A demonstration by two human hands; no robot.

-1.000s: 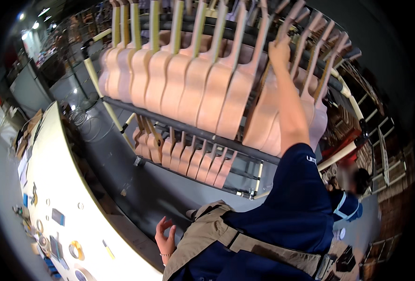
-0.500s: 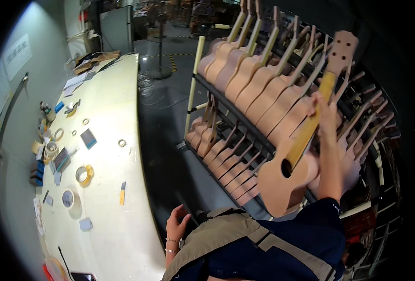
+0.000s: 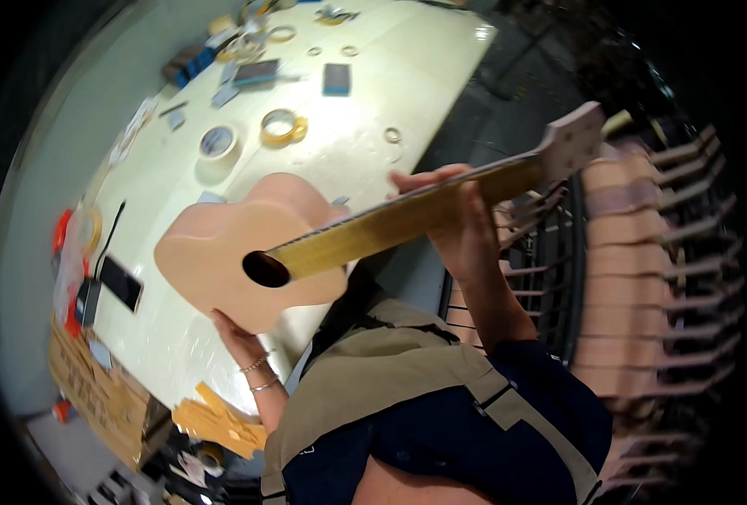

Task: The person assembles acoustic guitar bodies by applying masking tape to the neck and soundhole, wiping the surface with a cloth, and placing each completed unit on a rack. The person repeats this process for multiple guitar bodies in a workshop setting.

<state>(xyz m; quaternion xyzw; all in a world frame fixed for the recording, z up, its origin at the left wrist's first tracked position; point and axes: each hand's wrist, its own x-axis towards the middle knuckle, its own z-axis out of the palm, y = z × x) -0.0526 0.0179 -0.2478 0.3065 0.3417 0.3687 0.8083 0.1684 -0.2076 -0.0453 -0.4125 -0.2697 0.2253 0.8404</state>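
Observation:
An unfinished, pale wooden ukulele (image 3: 213, 244) with a cutaway body and no strings lies tilted across my front. Its body hangs over the white table, and its neck points to the upper right. My right hand (image 3: 460, 227) wraps round the neck from behind, with the thumb side against the yellow-covered fingerboard (image 3: 373, 240). At the lower edge of the body, my left hand (image 3: 237, 341) grips the side, its other fingers hidden beneath. The sound hole (image 3: 266, 268) faces up. Whether the body rests on the table is not clear.
The white table (image 3: 373, 67) carries tape rolls (image 3: 219, 145), a blue-grey sanding block (image 3: 336, 79) and a phone (image 3: 121, 284). A rack of several ukulele bodies (image 3: 622, 269) stands at the right, necks jutting outward. A cardboard box (image 3: 96, 391) and yellow gloves (image 3: 218, 421) are at the lower left.
The ukulele has swung from beside the rack leftward over the table, its neck now tilted lower. My left hand has come from empty to the body's edge. The view has turned toward the table.

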